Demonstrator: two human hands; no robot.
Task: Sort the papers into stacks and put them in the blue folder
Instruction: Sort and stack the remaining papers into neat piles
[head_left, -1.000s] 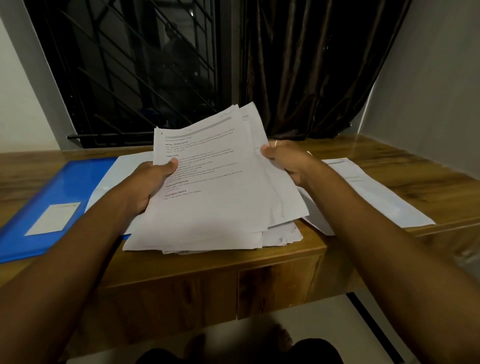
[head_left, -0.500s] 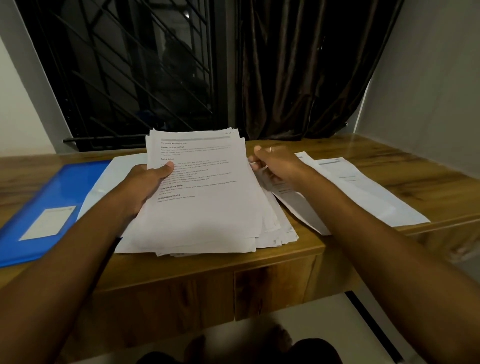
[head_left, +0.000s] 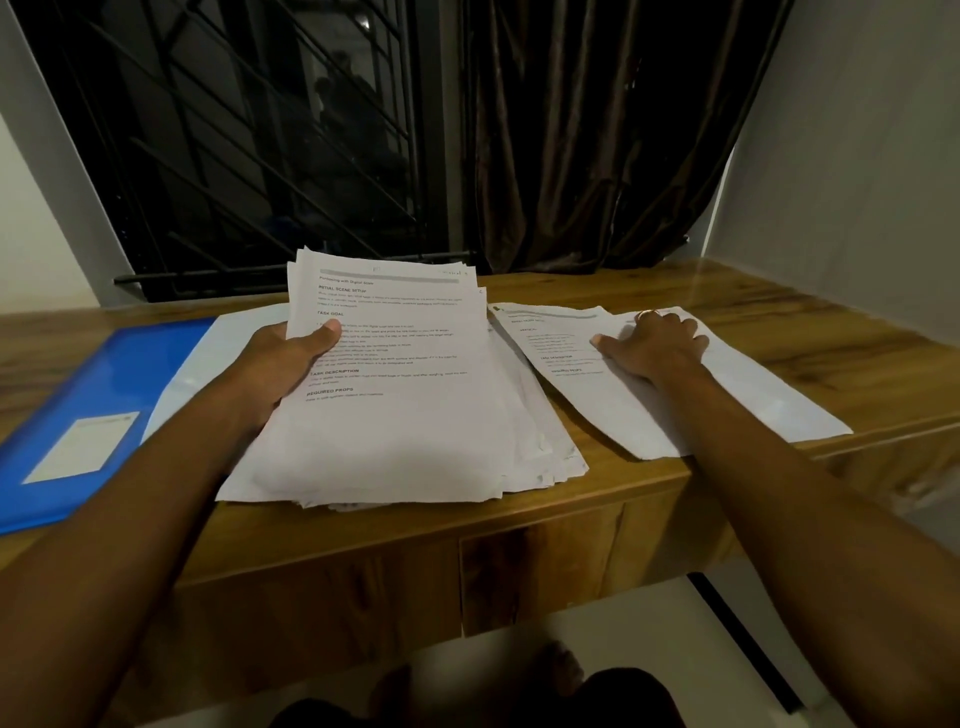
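A thick stack of printed papers (head_left: 410, 415) sits tilted up at the middle of the wooden desk. My left hand (head_left: 291, 364) grips its left edge, thumb on the top sheet. To the right lie a few separate printed sheets (head_left: 587, 395) flat on the desk, and my right hand (head_left: 652, 345) rests on them with fingers spread flat; a ring shows on one finger. The open blue folder (head_left: 98, 395) lies at the left, with a white label on its cover and a white sheet (head_left: 228, 343) on its inner side, partly hidden by my left arm.
The wooden desk (head_left: 779, 343) reaches a grey wall on the right and a barred window and dark curtain at the back. Its front edge runs under the paper stacks. A drawer front and pale floor show below.
My right hand carried a sheet from the main stack to the right and now presses it flat on the right-hand sheets. The left hand keeps hold of the main stack, which has lowered slightly.
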